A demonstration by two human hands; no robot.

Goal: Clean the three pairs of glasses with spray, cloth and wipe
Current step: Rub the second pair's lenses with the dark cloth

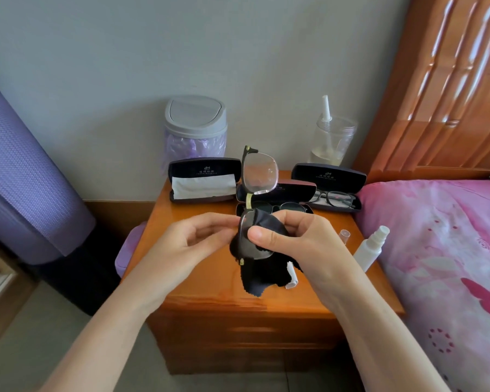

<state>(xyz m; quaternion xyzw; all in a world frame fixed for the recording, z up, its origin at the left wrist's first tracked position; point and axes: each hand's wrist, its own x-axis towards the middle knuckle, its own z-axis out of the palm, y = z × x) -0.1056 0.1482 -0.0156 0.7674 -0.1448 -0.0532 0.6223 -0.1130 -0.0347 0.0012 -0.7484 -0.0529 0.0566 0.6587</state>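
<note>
I hold a pair of black half-rim glasses (259, 174) upright above the nightstand, one lens up and one down. My left hand (193, 240) pinches the frame at its left edge. My right hand (292, 239) pinches a black cloth (266, 275) round the lower lens, thumb on the front. A white spray bottle (369, 247) lies at the nightstand's right edge, its clear cap (344, 236) beside it. Two other pairs lie in open cases: dark glasses (277, 206) in the middle, black-framed glasses (334, 198) on the right. A small white tube (292, 278) peeks from under the cloth.
An open case (204, 179) holding a white cloth sits at the back left of the wooden nightstand (238, 304). Behind stand a grey lidded bin (195, 123) and a clear jar (333, 140). A pink bed (441, 250) borders the right; a purple rolled mat (26, 179) stands left.
</note>
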